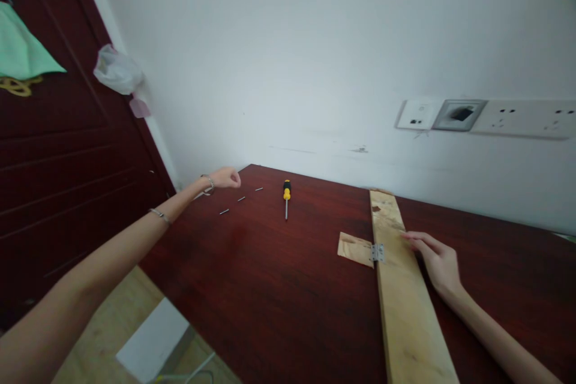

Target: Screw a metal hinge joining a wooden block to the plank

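Observation:
My left hand (228,177) is closed in a fist above the far left part of the table; whatever it may hold is hidden. Close by, three thin metal screws (242,198) lie apart in a slanting row. My right hand (434,258) rests its fingertips on the right edge of a long wooden board (402,288), its fingers stretched forward. A small metal hinge (377,252) joins the board's left side to a short wooden piece (354,248). Between the hands, a screwdriver (287,195) with a yellow and black handle points toward me.
The dark red table (297,300) meets a white wall (292,60) at its back. Sockets (499,117) line the wall at right. A dark red door (67,150) stands at left, with a plastic bag (117,69) hanging by it. Below the table's left edge is a white box (155,336).

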Action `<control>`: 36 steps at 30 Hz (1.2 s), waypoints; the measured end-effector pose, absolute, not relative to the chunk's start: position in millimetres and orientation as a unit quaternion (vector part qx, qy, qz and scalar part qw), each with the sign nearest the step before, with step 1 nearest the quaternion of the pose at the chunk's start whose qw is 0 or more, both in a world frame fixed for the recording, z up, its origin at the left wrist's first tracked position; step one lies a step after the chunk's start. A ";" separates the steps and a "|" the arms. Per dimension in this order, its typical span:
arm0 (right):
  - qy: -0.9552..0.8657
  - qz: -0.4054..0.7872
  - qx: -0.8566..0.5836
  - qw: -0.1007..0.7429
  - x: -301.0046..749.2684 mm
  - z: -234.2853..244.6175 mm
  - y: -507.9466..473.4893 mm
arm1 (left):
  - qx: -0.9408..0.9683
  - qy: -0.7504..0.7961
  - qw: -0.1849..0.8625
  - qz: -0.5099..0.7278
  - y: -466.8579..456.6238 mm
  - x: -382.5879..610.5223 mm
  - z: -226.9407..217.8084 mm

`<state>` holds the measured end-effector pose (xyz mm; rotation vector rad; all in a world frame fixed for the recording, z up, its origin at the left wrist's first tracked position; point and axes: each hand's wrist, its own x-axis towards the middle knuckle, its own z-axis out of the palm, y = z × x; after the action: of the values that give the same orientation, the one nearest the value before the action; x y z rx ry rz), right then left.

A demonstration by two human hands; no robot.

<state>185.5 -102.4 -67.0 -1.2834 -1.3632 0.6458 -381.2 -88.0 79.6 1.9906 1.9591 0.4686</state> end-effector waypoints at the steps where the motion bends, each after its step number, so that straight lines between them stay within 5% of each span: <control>1: -0.579 0.270 -0.544 0.545 186.4 -68.3 -101.4 | 0.687 0.695 0.153 0.146 -92.7 -390.0 73.9; 15: -0.604 0.241 -0.548 0.527 188.4 -73.4 -96.3 | 0.667 0.723 0.169 0.062 -128.2 -418.6 12.6; 36: -0.632 0.252 -0.516 0.521 183.8 -68.8 -101.1 | 0.684 0.722 0.103 0.021 -119.4 -412.0 7.4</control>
<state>183.8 -101.1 -68.8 -1.2358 -1.5139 0.6030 -412.0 -119.4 7.4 2.0181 2.1316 0.0629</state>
